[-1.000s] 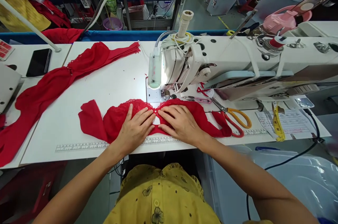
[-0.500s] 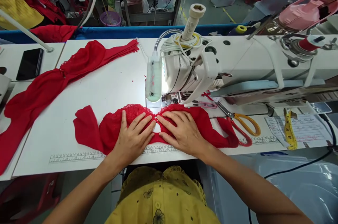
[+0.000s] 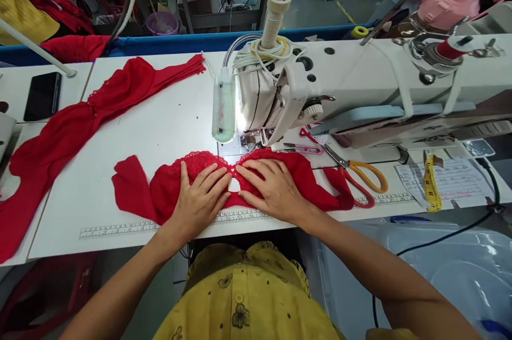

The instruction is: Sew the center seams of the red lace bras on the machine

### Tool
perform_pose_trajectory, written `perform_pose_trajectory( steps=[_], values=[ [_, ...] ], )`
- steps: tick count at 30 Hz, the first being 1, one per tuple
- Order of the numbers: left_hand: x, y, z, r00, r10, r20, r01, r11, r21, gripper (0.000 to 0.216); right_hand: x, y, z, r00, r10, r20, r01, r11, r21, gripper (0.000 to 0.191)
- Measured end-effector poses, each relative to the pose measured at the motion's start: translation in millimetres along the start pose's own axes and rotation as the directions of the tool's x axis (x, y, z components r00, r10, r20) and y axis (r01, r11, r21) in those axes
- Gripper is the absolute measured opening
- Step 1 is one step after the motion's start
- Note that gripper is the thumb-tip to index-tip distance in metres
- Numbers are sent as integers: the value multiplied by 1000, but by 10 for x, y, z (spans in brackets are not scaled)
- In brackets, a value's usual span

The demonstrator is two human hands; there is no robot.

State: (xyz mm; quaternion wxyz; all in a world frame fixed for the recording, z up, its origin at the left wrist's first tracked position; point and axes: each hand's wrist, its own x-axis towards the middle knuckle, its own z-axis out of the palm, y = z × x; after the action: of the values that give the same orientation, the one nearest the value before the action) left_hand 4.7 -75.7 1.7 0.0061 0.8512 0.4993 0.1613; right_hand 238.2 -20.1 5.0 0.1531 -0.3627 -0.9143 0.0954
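A red lace bra lies spread on the white sewing table in front of the machine, its lace edge towards the needle area. My left hand rests flat on the left cup, fingers spread. On the right cup lies my right hand, palm down with its fingers stretched out. Between my fingertips the narrow centre of the bra shows, with a small gap where the white table is visible. The presser foot of the sewing machine is just beyond the centre. Parts of both cups are hidden under my hands.
More red bra pieces stretch across the table's left side, near a black phone. Scissors with orange handles and pink thread snips lie at the right. Beyond them are a yellow measuring tape and a written sheet.
The whole view has shifted slightly, so the machine and table sit a little higher and further left. Both hands stay flat on the bra in nearly the same place.
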Motion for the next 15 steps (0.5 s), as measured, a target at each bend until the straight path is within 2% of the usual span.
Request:
perform_pose_trajectory(
  steps=[5, 8, 11, 13, 15],
  values=[
    [60, 42, -10, 1000, 4, 27, -6, 997, 82, 44, 29, -37, -23, 999, -29, 31, 30, 999, -31, 50],
    [44, 36, -52, 1000, 10, 20, -12, 997, 70, 42, -25, -80, -125, 997, -75, 27, 76, 997, -19, 54],
    [-197, 40, -176, 997, 45, -63, -43, 999, 23, 42, -210, -109, -307, 996, -91, -9, 91, 995, -46, 51],
    [-470, 44, -267, 987, 64, -149, -63, 998, 12, 47, -392, -131, -403, 997, -70, 24, 71, 996, -57, 53],
    [-689, 15, -297, 977, 101, -189, -100, 995, 18, 55, -578, -162, -416, 994, -62, 87, 69, 995, -77, 63]
  ],
)
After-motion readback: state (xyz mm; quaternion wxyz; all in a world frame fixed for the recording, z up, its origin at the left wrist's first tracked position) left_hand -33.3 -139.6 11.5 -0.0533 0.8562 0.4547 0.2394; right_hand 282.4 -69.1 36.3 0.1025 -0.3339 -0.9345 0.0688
